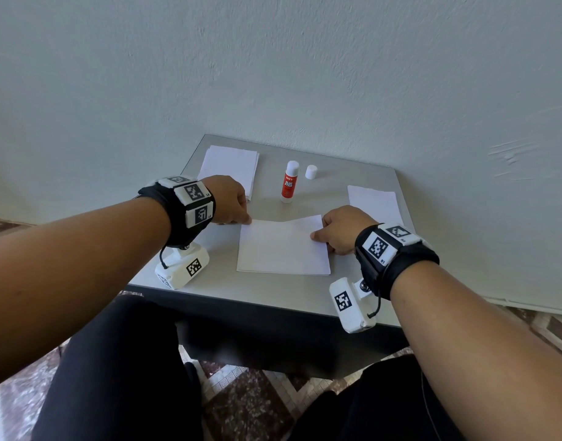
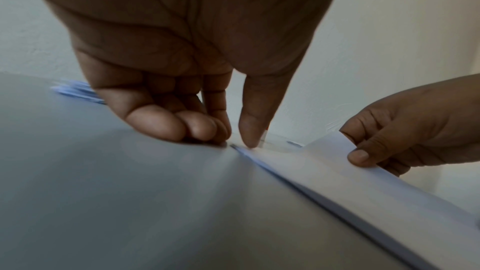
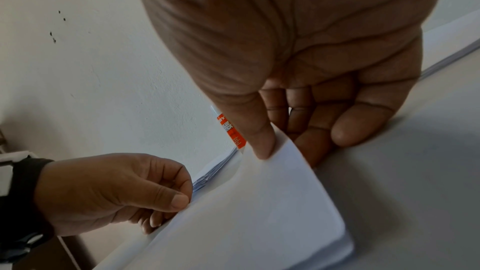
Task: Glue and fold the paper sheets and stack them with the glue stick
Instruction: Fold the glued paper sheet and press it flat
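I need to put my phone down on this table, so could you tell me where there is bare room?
Bare grey table runs along the near edge, below the folded sheet. A smaller patch lies between the glue stick with its cap and the right-hand paper. The middle is crowded: left hand and right hand pinch the sheet's far corners.

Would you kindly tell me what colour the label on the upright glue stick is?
The upright glue stick's label is orange-red with white lettering, clearest in the head view.
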